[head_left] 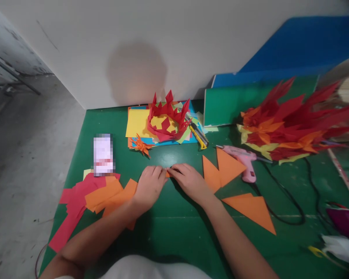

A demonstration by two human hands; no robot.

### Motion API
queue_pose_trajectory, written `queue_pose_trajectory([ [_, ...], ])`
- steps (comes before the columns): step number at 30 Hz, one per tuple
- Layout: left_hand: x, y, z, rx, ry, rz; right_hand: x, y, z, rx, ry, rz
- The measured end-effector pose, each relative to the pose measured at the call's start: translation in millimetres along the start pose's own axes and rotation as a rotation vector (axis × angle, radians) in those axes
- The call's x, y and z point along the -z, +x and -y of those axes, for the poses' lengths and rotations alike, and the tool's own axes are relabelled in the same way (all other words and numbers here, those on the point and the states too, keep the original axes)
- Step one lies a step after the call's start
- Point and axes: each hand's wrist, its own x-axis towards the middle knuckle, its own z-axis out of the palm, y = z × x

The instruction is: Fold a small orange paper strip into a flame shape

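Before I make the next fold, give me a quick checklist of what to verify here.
1. Both hands on the small orange piece: left hand and right hand meet on it, ok.
2. Piece's edges aligned: hidden by fingers, cannot tell.
3. Glue gun clear of the hands: ok.
4. Utility knife blade retracted: cannot tell.
5. Orange triangles within reach: ok.

A green surface (174, 228) stands pushed against a plain off-white wall (133, 46), where a soft round shadow falls. To the surface's left, bare grey concrete floor (26, 155) stretches back. A blue board (302, 46) leans at the far right corner, a green panel (235, 104) before it.
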Motion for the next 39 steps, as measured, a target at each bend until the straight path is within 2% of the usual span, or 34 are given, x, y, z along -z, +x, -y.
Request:
queue_pose_trajectory([
  [7, -1.2, 1, 7, -0.021, -0.05, 0.045, 1, -1, -1, -0.017, 0.16, -0.049],
  [14, -2.9, 0, 11, -0.009, -0.137, -0.022, 2, -2, -2, 0.043, 0.066, -0.115],
  [18, -3.6, 0, 11, -0.027, -0.167, -0.016, -1, -3, -3, 0.069, 0.007, -0.178],
  [23, -0.9, 2, 11, -0.048, -0.181, 0.002, -3, -1, -3, 0.037, 0.038, -0.179],
  [28, 4.5, 6, 13, 0.012, -0.256, -0.023, 1, 3, 1, -0.08, 0.27, -0.214],
  [30, 10.4, 11, 13, 0.078, -0.38, -0.061, 3, 7, 5, -0.152, 0.402, -0.243],
  [35, 28.2, 32, 8, 0.269, -0.665, -0.145, 6, 21, 10, -0.46, 0.679, -0.436],
  [39, 22.1, 40, 0, 0.416, -0.959, -0.231, 3, 30, 8, -0.6, 0.859, -0.544],
])
